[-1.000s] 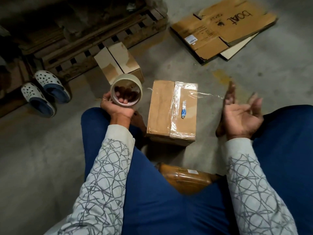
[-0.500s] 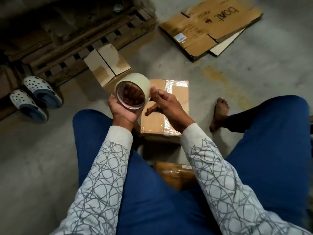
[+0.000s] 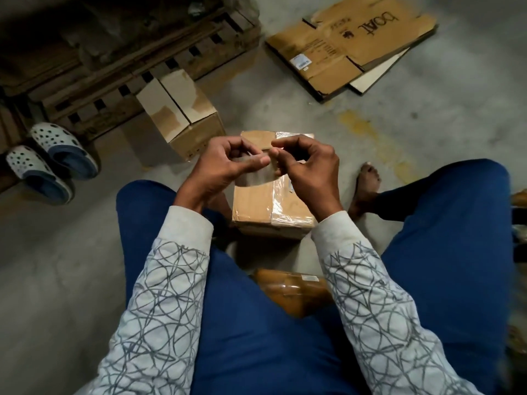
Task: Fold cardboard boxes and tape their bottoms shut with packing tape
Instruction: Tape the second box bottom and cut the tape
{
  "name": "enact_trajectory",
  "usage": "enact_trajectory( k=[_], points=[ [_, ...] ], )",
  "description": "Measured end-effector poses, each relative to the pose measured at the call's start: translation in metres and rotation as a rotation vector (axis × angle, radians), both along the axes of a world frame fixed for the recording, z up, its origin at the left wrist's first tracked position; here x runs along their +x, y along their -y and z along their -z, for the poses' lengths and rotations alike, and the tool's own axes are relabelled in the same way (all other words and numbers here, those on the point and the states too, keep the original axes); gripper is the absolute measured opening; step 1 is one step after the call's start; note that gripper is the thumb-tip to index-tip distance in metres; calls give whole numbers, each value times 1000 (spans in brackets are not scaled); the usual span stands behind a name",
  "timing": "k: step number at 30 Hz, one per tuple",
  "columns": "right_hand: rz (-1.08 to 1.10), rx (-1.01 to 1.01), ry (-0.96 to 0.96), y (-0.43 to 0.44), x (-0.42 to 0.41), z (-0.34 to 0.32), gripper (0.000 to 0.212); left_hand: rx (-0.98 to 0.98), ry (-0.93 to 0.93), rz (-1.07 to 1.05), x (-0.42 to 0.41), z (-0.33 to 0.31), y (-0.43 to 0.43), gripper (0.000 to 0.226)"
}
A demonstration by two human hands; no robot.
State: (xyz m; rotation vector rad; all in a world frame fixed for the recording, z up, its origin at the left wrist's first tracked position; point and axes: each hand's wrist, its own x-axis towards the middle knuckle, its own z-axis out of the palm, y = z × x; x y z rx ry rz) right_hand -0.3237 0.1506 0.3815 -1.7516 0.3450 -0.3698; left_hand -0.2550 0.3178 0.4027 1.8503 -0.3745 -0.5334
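Describer: Both hands have risen and closed together since a moment ago, and the roll no longer faces the camera. The left hand (image 3: 225, 169) grips the packing tape (image 3: 253, 173), a blurred translucent shape. The right hand (image 3: 308, 169) pinches its right side with curled fingers.

Listener: Where is the box?

Describer: The cardboard box (image 3: 251, 203) sits on the concrete floor (image 3: 285, 115) between the person's knees, directly below the hands. A clear strip (image 3: 288, 206) covers its right half.

Listener: Anything else?

Describer: A second box (image 3: 185, 118) stands beyond it, with flattened cardboard (image 3: 350, 44) far right and sandals (image 3: 54, 161) to the left.
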Motion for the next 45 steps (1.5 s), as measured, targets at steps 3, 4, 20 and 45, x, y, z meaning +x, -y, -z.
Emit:
enact_trajectory(
  k=[3, 4, 20, 45],
  points=[
    [77, -137, 55, 7, 1, 2, 13, 63, 135, -109, -4, 1, 5, 8],
    [92, -173, 61, 11, 2, 2, 12, -20, 125, -175, -6, 2, 6, 10],
    [64, 534, 85, 30, 2, -2, 14, -715, -159, -371, -13, 4, 0, 19],
    [-279, 1368, 235, -12, -5, -43, 51, -1553, -790, -537, -2, -5, 15, 64]
  ],
)
